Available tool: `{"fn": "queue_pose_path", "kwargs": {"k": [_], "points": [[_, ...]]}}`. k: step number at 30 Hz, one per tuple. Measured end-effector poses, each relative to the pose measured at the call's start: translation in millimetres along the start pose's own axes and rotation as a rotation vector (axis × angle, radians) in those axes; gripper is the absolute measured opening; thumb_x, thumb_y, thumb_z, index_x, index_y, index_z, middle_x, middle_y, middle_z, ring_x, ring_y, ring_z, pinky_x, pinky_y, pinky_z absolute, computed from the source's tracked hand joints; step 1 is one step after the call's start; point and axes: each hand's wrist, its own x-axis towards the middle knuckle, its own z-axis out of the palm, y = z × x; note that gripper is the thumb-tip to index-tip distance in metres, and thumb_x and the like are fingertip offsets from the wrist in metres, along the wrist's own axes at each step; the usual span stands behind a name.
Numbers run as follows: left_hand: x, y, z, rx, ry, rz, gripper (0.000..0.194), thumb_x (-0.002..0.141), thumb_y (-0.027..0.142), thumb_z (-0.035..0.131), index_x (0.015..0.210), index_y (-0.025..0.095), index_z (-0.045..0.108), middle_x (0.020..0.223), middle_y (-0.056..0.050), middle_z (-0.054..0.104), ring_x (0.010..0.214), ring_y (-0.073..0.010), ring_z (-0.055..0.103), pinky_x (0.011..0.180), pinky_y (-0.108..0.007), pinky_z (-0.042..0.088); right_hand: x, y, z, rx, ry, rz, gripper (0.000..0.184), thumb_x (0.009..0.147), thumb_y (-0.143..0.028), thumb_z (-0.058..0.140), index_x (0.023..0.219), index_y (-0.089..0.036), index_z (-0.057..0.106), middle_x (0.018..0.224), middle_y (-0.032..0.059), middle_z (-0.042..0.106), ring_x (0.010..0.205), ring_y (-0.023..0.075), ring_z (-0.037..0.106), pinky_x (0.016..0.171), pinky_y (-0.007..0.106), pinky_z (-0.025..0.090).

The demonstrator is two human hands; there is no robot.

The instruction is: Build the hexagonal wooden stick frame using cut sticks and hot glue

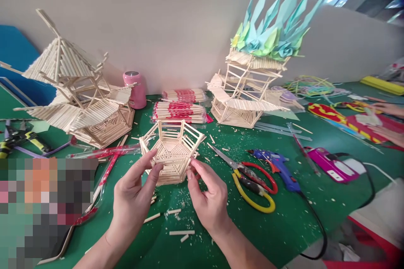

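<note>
A small many-sided frame built of pale wooden sticks (pixel 172 151) stands low over the green table, with a slatted floor, short posts and thin rails. My left hand (pixel 134 189) pinches its near left side between thumb and fingers. At the near right corner, my right hand (pixel 208 193) grips it the same way. Fingertips partly hide the near rail. Below the frame lie short cut sticks (pixel 182 232) and crumbs. Just right of it, scissors (pixel 249 180) with red and yellow handles lie open, beside a blue glue gun (pixel 280 166).
Two stick pavilions stand at the back, one roofed (pixel 72 92), one topped with folded paper (pixel 252 88). Between them are bundled sticks (pixel 179 111) and a pink container (pixel 135 90). Pliers (pixel 19 138) lie left; a magenta power strip (pixel 333 164) and another person's hand (pixel 386 109) are right.
</note>
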Motion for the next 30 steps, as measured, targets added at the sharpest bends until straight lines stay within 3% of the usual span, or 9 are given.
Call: {"fn": "queue_pose_path", "kwargs": {"k": [5,9,14,19,30], "points": [[11.9,25.4,9.4,-0.168,-0.04,-0.047,0.042,0.073,0.039,0.065,0.111,0.021,0.061,0.065,0.001,0.068,0.061,-0.0149,0.066,0.053,-0.023,0.05,22.7,-2.0,-4.5,0.013,0.026,0.022,0.026,0.081,-0.006,0.051,0.102,-0.014,0.063,0.095,0.0106,0.069,0.087,0.0189,0.066,0.075,0.031,0.057],[19.7,37.7,13.7,-0.206,-0.084,-0.091,0.04,0.076,0.044,0.062,0.105,0.018,0.063,0.054,0.001,0.065,0.061,-0.0166,0.067,0.058,-0.026,0.052,39.8,-4.2,-5.1,0.047,0.013,0.054,0.023,0.082,-0.009,0.05,0.099,-0.015,0.064,0.09,0.0089,0.07,0.082,0.0175,0.066,0.069,0.029,0.057],[27.4,40.6,16.4,-0.266,-0.101,-0.182,0.043,0.077,0.048,0.06,0.108,0.018,0.06,0.059,0.0,0.068,0.067,-0.0167,0.067,0.065,-0.026,0.051,49.2,-4.8,-0.9,0.058,0.025,0.09,0.02,0.082,-0.011,0.051,0.095,-0.016,0.066,0.087,0.0077,0.07,0.077,0.0169,0.066,0.067,0.029,0.057],[31.5,39.5,20.0,-0.374,-0.014,-0.226,0.044,0.075,0.053,0.059,0.103,0.019,0.059,0.066,-0.002,0.071,0.06,-0.0135,0.065,0.059,-0.022,0.051,49.0,-7.6,5.9,0.103,0.032,0.051,0.023,0.083,-0.009,0.05,0.098,-0.016,0.065,0.086,0.0074,0.069,0.077,0.016,0.065,0.066,0.027,0.057],[32.5,40.1,20.3,-0.491,0.036,-0.28,0.042,0.07,0.049,0.067,0.099,0.02,0.061,0.059,0.002,0.066,0.058,-0.0131,0.065,0.057,-0.02,0.053,52.1,-8.3,12.3,0.093,0.046,0.016,0.022,0.082,-0.006,0.051,0.098,-0.014,0.065,0.085,0.008,0.068,0.078,0.0155,0.063,0.067,0.028,0.055]]}}
